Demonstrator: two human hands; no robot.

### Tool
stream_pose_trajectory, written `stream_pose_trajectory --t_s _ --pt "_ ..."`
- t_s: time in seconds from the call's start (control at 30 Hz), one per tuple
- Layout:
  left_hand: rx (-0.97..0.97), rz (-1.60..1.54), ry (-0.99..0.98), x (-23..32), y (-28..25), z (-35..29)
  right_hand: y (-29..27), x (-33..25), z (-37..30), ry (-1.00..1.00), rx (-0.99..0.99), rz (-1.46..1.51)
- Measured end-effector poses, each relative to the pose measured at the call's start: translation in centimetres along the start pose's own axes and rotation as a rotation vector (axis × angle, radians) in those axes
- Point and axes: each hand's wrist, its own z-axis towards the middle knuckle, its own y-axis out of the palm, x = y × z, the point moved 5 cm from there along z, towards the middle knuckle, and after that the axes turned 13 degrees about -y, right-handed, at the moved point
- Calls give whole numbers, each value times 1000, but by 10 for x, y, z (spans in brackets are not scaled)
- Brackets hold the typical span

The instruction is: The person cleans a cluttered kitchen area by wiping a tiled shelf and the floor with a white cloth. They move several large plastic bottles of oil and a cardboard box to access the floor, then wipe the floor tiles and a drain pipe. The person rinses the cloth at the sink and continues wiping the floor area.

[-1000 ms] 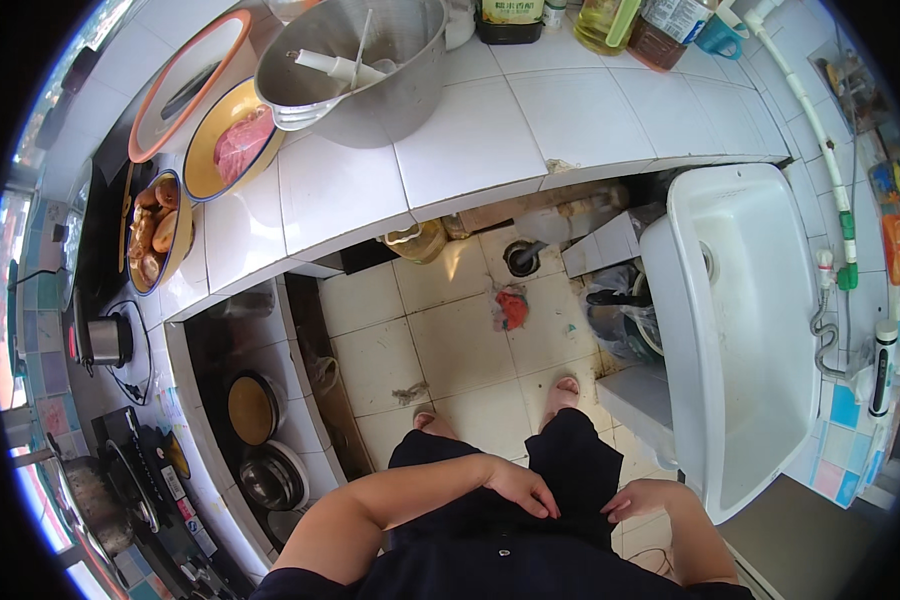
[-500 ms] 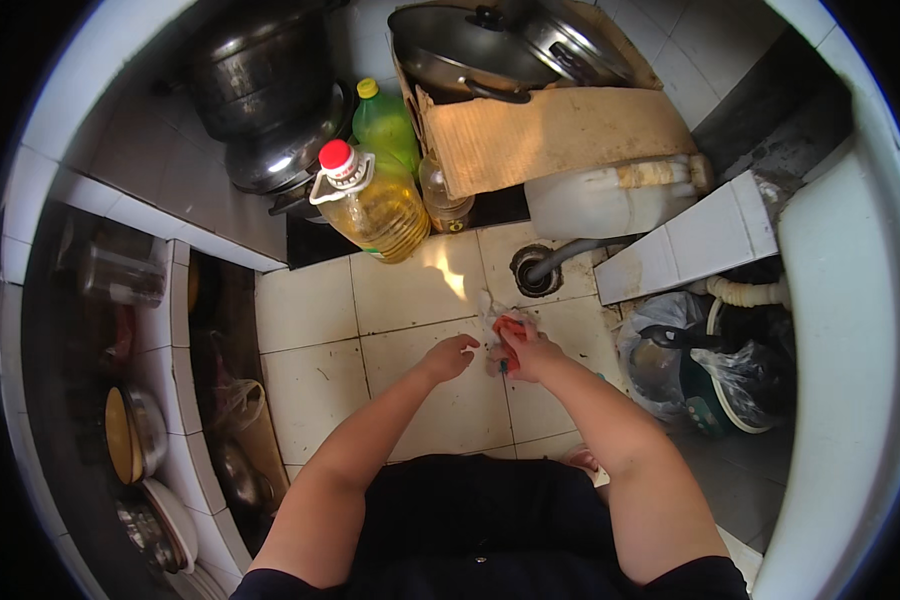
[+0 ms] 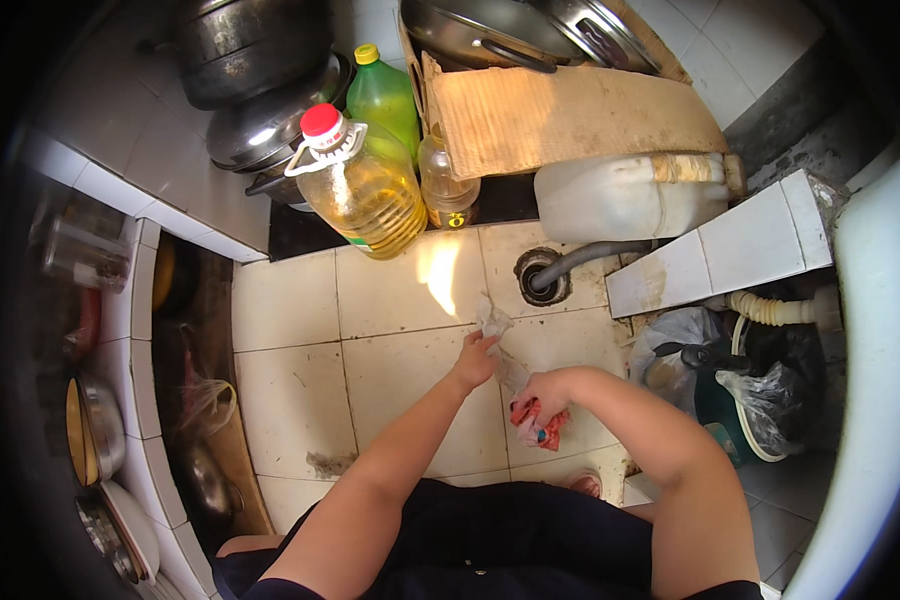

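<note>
Over the tiled floor, my right hand [image 3: 547,388] is closed around a crumpled red-and-white bundle [image 3: 540,428], which hangs below the fingers and looks like a thin bag or wrapper. A pale, translucent strip [image 3: 513,372] runs from it toward my left hand [image 3: 477,360]. The left fingertips are pinched at a whitish, see-through piece [image 3: 492,318], which seems to belong to the same thing. Whether the two parts are joined is hard to make out. Just beyond my hands, a grey hose [image 3: 580,262] goes into a round floor drain [image 3: 542,278].
A large oil bottle [image 3: 365,195], a green bottle [image 3: 383,105] and a small bottle [image 3: 448,185] stand at the back. Beside them are a cardboard box [image 3: 580,115] with pans and a whitish jug [image 3: 620,200]. A bin [image 3: 735,410] is right; bowls [image 3: 105,425] sit left.
My right hand has drawn the red-and-white bundle back toward me. My left hand has moved forward and right, from apart to pinching the pale end. The view has shifted slightly.
</note>
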Motion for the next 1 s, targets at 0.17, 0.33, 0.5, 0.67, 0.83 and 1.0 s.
stream_pose_trajectory --t_s 0.17,0.33,0.5,0.67,0.83,1.0 --pt "-195 -533 -26 28 -20 -18 -20 28 -8 404 824 494" --pt "-515 -637 186 91 -20 -61 -43 12 -1 -93 1345 1494" --pt "-214 -312 313 82 -39 -51 -71 61 -61 176 1891 615" --pt "124 20 287 68 -68 -52 -60 106 -80 709 1773 92" --pt "245 -20 504 121 -87 -66 -110 50 -105 372 2061 212" --pt "397 104 1005 280 -94 -96 -106 69 -126 296 2233 780"
